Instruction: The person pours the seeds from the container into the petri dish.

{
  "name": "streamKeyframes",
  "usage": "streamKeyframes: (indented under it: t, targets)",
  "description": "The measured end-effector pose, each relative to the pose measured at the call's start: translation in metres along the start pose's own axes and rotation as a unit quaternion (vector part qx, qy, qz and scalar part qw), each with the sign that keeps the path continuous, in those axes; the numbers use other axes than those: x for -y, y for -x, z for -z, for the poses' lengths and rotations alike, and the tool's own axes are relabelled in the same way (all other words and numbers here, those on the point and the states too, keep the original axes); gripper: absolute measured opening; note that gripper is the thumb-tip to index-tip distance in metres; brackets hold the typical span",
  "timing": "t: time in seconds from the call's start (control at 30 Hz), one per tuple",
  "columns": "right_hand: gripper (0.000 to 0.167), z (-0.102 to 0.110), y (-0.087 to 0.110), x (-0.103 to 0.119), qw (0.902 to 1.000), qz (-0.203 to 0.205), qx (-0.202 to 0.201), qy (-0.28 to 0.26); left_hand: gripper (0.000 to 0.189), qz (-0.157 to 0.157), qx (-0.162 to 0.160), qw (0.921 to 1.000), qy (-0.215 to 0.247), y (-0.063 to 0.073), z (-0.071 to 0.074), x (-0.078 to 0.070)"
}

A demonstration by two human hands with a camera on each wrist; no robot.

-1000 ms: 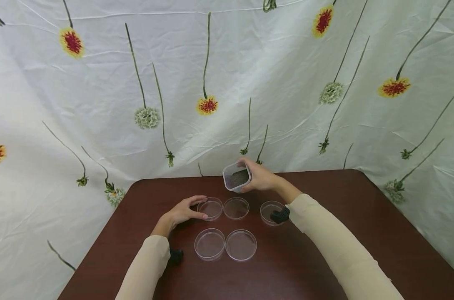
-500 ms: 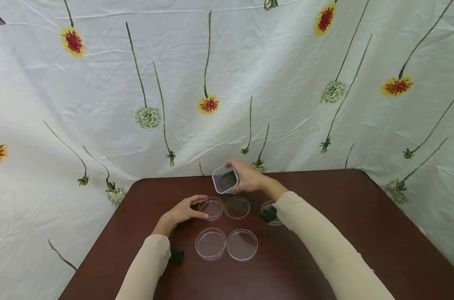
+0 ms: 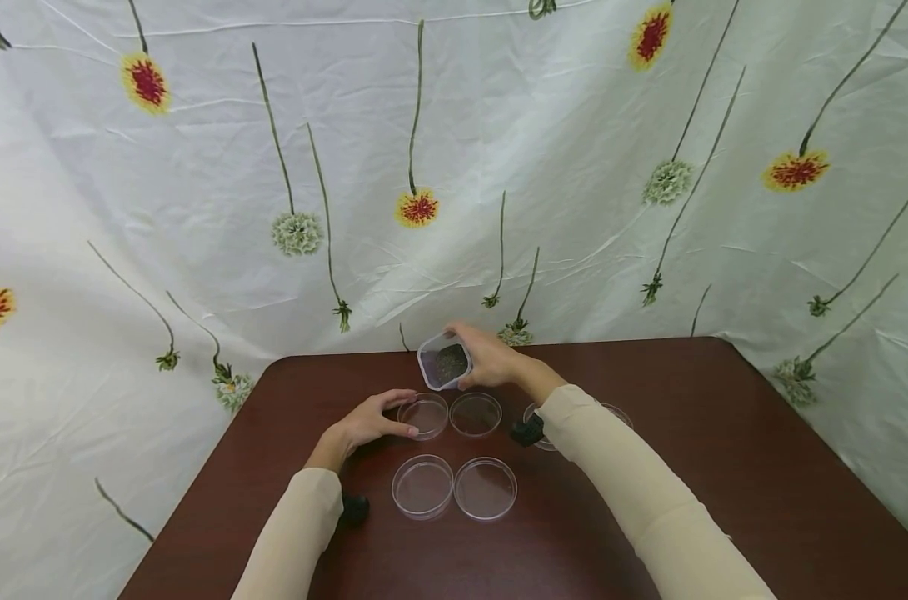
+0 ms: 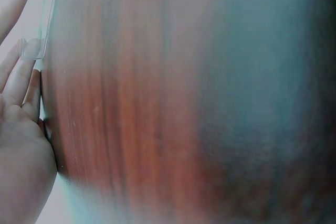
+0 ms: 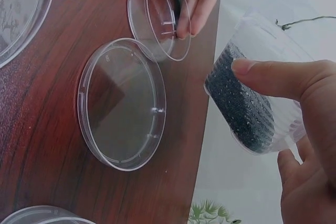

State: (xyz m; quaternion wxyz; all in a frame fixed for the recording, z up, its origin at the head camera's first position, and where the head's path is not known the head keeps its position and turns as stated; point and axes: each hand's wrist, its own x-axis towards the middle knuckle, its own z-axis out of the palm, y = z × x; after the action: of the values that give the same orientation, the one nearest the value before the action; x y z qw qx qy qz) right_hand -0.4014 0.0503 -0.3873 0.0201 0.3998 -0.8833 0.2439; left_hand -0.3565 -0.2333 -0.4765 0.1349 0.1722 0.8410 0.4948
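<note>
My right hand (image 3: 491, 358) grips a clear plastic tub (image 5: 270, 40) above the back of the table. The tub is tilted, with dark grains (image 5: 242, 103) gathered along one side; in the right wrist view the thumb presses its wall. My left hand (image 3: 362, 423) pinches the rim of a clear lid (image 5: 185, 43), which stands tilted over the back-left petri dish (image 3: 424, 416). In the left wrist view its fingers touch the clear edge (image 4: 46, 19). Just right of that dish lies another petri dish (image 3: 476, 415), below the tub.
Nearer me on the dark red table (image 3: 686, 467) lie two more round clear dishes, a left one (image 3: 422, 486) and a right one (image 3: 486, 488). Further dishes (image 3: 621, 413) are partly hidden by my right sleeve. A flowered white cloth (image 3: 559, 167) hangs behind the table.
My right hand has moved left with the tub, bringing it from behind the second dish towards the back-left dish. My left hand has stayed in place.
</note>
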Motion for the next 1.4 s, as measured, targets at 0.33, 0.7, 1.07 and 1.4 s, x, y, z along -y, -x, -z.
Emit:
streamKeyframes:
  t: [0.33,0.7,1.07,1.4]
  targets:
    - [0.099,-0.009,-0.004,0.005,0.9985,-0.008,0.023,0.050,0.079,0.001,0.002,1.0000,0.000,0.000,0.001,0.000]
    - [0.099,-0.016,-0.006,0.010,0.9963,-0.016,0.028,0.080,0.082,0.005,0.003,1.0000,-0.007,-0.002,0.001,0.003]
    - [0.093,-0.027,-0.007,0.010,0.9894,0.001,0.023,0.143,0.081,0.012,0.005,0.9999,-0.004,-0.002,-0.001,0.003]
    - [0.091,-0.029,-0.009,0.010,0.9863,0.015,0.017,0.163,0.079,0.018,-0.004,0.9998,-0.003,-0.002,0.000,0.003]
